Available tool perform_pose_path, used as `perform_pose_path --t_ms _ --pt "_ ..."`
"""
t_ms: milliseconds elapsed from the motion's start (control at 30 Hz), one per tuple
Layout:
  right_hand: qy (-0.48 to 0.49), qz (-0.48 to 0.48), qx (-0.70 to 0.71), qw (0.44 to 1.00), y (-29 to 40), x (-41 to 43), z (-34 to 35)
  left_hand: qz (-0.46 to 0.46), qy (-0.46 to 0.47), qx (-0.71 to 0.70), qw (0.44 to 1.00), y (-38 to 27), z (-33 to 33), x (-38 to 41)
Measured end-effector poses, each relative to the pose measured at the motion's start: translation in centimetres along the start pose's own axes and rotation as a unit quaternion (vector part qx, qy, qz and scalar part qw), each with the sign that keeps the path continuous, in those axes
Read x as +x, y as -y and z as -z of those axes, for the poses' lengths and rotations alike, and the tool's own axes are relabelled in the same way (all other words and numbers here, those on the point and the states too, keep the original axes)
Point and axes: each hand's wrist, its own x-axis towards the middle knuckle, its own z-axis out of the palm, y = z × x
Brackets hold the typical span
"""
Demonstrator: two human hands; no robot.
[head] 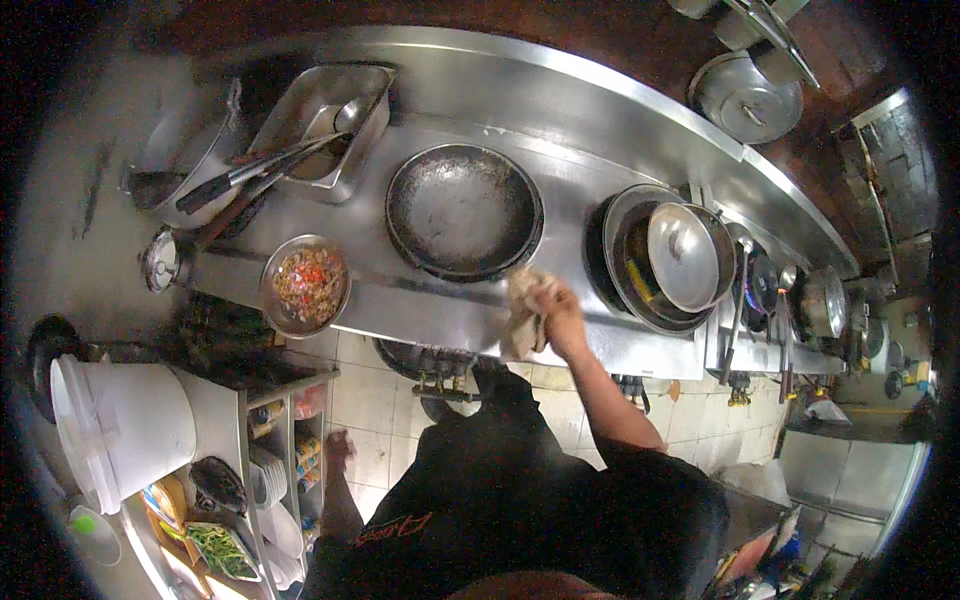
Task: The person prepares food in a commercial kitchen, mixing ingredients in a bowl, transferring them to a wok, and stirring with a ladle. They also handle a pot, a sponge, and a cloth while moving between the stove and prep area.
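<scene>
My right hand (564, 319) grips a crumpled beige cloth (526, 311) over the front of the steel cooking range (420, 300). Just beyond the cloth a dark, worn wok (463, 210) rests on the range, with nothing in it. Whether cloth and wok touch is unclear. My left hand (340, 446) hangs low at my side, near the shelf unit. It looks blurred, with no object visible in it and its fingers hard to make out. A metal bowl (306, 330) of chopped food with red pieces (307, 281) sits at the range's left front.
A rectangular steel pan (379, 112) holds a ladle and other long-handled tools at back left. Stacked pans (694, 259) and a lit burner (761, 289) are on the right. The shelf unit (244, 427) bears a white bucket (139, 427) and a tray of green vegetables (217, 551).
</scene>
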Motion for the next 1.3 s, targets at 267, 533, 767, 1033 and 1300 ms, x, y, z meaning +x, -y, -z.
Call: perform_pose_path --t_ms 267,533,767,1033,1300 --pt "-0.05 0.374 -0.29 0.879 11.1 27.1 0.0 0.151 -0.045 0.032 0.987 7.0 -4.6 -16.1" --pt "0.186 0.242 -0.688 0.658 -4.0 53.7 -6.4 -0.207 -0.031 0.334 0.919 7.7 -12.9 -22.0" --pt "0.252 0.213 -0.501 0.8 -6.5 52.2 -2.0 0.041 -0.169 0.242 0.955 8.5 -19.5 -28.5" --pt "0.36 0.132 -0.646 0.66 2.4 47.2 23.3 0.007 -0.159 0.283 0.946 7.4 -22.6 -23.1" --pt "0.267 0.003 -0.684 0.678 7.6 43.2 29.4 0.052 -0.166 0.018 0.985 8.0 -21.1 -20.7"
